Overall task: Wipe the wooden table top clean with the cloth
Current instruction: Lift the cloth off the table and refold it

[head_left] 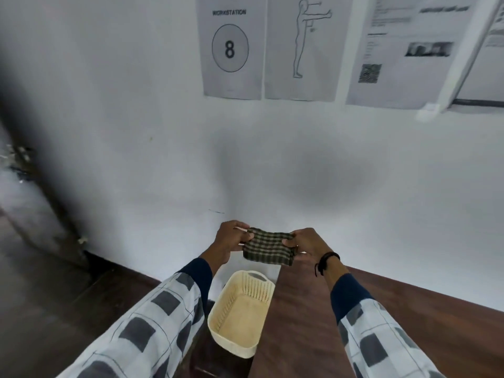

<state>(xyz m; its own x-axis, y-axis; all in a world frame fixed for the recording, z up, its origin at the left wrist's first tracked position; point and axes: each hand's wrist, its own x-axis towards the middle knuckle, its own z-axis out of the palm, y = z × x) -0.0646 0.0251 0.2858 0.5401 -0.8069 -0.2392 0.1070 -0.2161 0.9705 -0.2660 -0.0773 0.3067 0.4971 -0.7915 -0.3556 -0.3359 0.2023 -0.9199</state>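
A small folded checked cloth, dark green and beige, is held up in the air in front of the white wall. My left hand pinches its left edge and my right hand pinches its right edge, stretching it between them. Below and to the right lies the dark wooden table top, running along the wall. The cloth hangs above the table's left end and touches nothing else.
An empty cream plastic basket with slotted walls sits lower than the table, beside its left edge. The dark floor spreads to the left. Paper sheets hang on the wall above.
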